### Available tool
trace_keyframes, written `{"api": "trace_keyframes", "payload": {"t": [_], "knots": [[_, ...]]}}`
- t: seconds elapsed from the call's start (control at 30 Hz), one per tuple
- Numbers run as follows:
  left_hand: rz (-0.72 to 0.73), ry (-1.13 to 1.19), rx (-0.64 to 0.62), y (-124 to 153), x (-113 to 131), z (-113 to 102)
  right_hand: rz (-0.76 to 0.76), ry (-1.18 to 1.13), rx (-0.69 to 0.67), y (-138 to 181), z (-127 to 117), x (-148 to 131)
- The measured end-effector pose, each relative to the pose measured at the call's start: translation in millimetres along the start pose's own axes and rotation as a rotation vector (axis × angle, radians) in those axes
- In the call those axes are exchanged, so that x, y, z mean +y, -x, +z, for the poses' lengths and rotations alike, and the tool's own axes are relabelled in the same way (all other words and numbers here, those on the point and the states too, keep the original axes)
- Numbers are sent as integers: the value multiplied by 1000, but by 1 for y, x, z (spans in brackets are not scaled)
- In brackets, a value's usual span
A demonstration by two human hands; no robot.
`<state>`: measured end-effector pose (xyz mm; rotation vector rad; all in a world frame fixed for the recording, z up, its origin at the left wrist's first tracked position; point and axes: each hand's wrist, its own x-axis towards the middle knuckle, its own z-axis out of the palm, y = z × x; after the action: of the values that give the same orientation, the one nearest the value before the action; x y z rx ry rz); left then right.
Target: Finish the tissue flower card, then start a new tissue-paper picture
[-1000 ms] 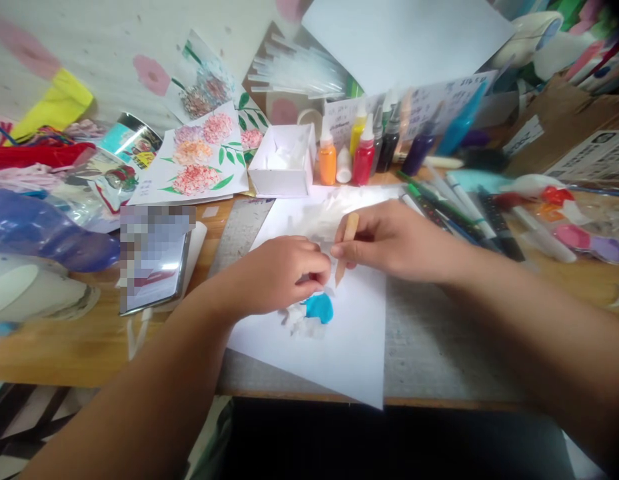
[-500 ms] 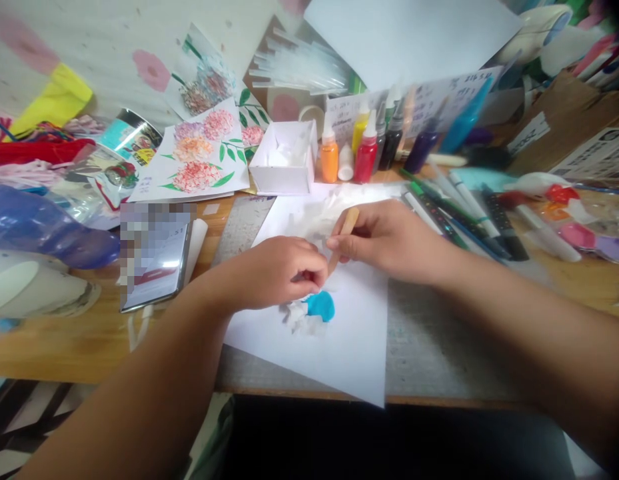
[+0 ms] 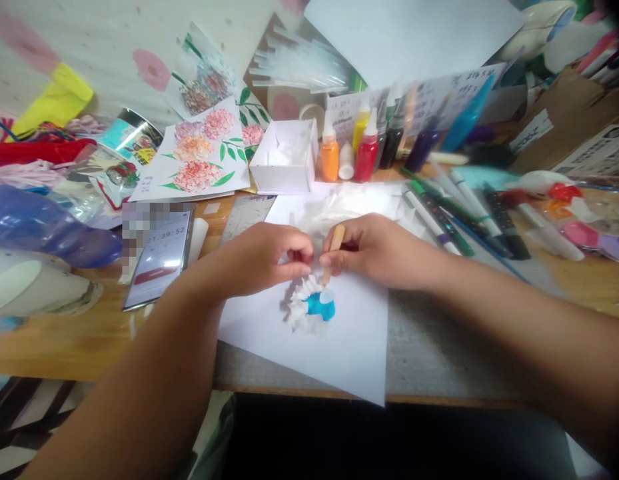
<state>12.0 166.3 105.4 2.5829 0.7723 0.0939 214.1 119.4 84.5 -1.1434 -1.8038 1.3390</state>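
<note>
On a white sheet of paper (image 3: 269, 327) lies a round bright blue patch (image 3: 321, 308), with crumpled white tissue bits (image 3: 302, 313) around its left side. My right hand (image 3: 362, 250) grips a short wooden stick (image 3: 333, 248), its lower end pointing down at the patch's upper edge. A pale bit (image 3: 327, 295) sits there, just below the stick. Just left of the stick, my left hand (image 3: 282, 257) has thumb and fingertips pinched together; anything between them is too small to make out. Behind both hands is a heap of white tissue pieces (image 3: 349, 203).
Pens (image 3: 446, 223) lie right of the paper, on and beside a grey mat (image 3: 429, 340). Paint bottles (image 3: 365, 155) and a white box (image 3: 284, 163) stand behind. A phone (image 3: 159, 260) and a white cup (image 3: 34, 290) are at left, floral cards (image 3: 199, 153) further back.
My left hand has moved up and left from the blue patch, showing more tissue beside it. The stick in my right hand has come lower and left. A pale bit now shows on the patch.
</note>
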Motion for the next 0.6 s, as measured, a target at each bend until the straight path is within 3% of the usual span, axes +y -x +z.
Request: {"api": "trace_keyframes", "payload": {"t": [0.17,0.33,0.5,0.6], "knots": [[-149,-9,170,-1,2,1,-15,54,-7,-1,1,-1],[-169,56,268,-3,3,3,-46,-8,89,4,-13,-7],[-157,51,275,-4,3,5,-65,0,-134,9,-15,-12],[-141,49,275,-5,3,6,-74,73,-125,8,-9,-9]]}}
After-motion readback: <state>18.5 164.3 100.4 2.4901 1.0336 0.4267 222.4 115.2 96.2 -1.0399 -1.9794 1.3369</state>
